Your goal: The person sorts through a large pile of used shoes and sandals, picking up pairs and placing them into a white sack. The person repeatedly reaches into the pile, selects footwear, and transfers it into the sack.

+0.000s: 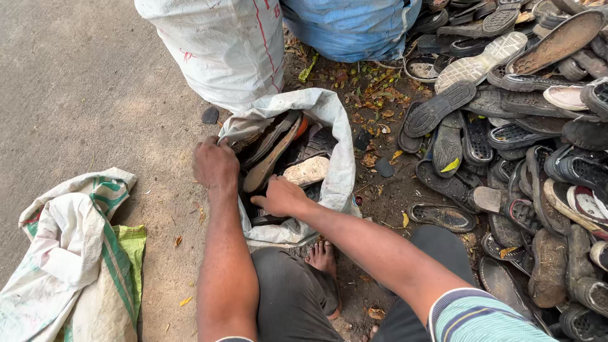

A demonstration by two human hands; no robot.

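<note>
The open white sack [335, 158] lay on the ground between the person's knees, its mouth turned toward them and stuffed with worn shoe soles [272, 152], one pale sole [306, 171] lying uppermost. The left hand [215, 164] had its fingers closed on the sack's near rim, apparently pulling the mouth wide so the contents stayed reachable. The right hand [282, 196] reached into the opening, fingers curled down among the soles just below the pale one; whether they actually gripped anything could not be told, since the fingertips were hidden. Beyond the fingers of both hands stood a full white sack [221, 44] and a blue sack [351, 25]. Well off to the right of the right fingers spread a big heap of dark soles [519, 145] over leaf-strewn dirt. Left of the left fingers, crumpled green-striped empty sacks [69, 253] rested on the bare ground [82, 95].
</note>
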